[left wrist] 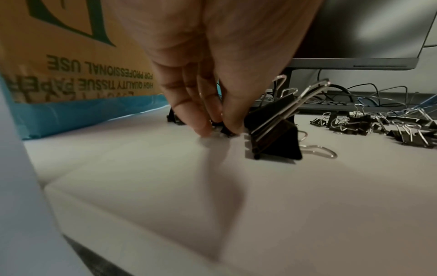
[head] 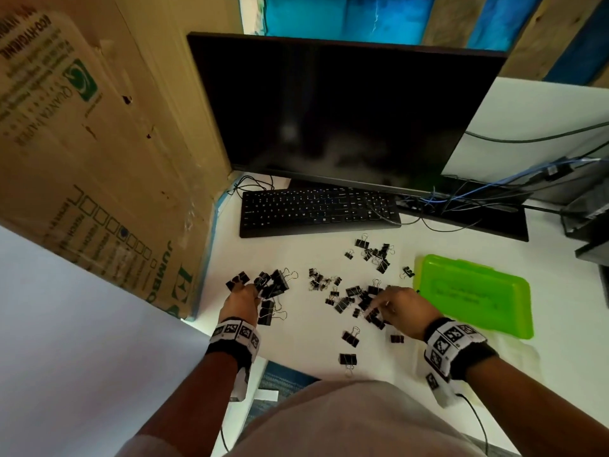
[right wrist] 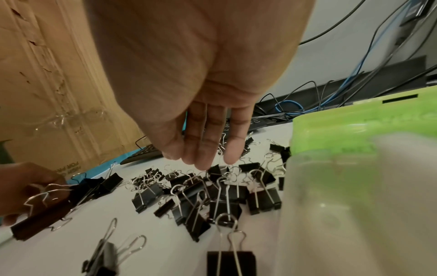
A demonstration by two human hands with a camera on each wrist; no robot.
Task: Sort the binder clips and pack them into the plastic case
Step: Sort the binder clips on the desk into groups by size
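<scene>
Black binder clips of different sizes lie scattered on the white desk (head: 306, 331). My left hand (head: 245, 291) reaches into a cluster of large clips (head: 272, 283). In the left wrist view its fingertips (left wrist: 201, 128) and thumb pinch a black clip (left wrist: 225, 129) down on the desk, beside a large upright clip (left wrist: 274, 138). My right hand (head: 379, 306) hovers with straight fingers (right wrist: 201, 158) just over a heap of medium clips (right wrist: 212, 194) and holds nothing. The closed green plastic case (head: 474, 291) lies flat to the right of that hand, with its corner (right wrist: 354, 130) close to the wrist.
A black keyboard (head: 316, 209) and a dark monitor (head: 329, 110) stand behind the clips. A big cardboard box (head: 99, 143) walls off the left side. Tangled cables (head: 461, 199) run at the back right. Two loose clips (head: 349, 338) lie near the desk's front edge.
</scene>
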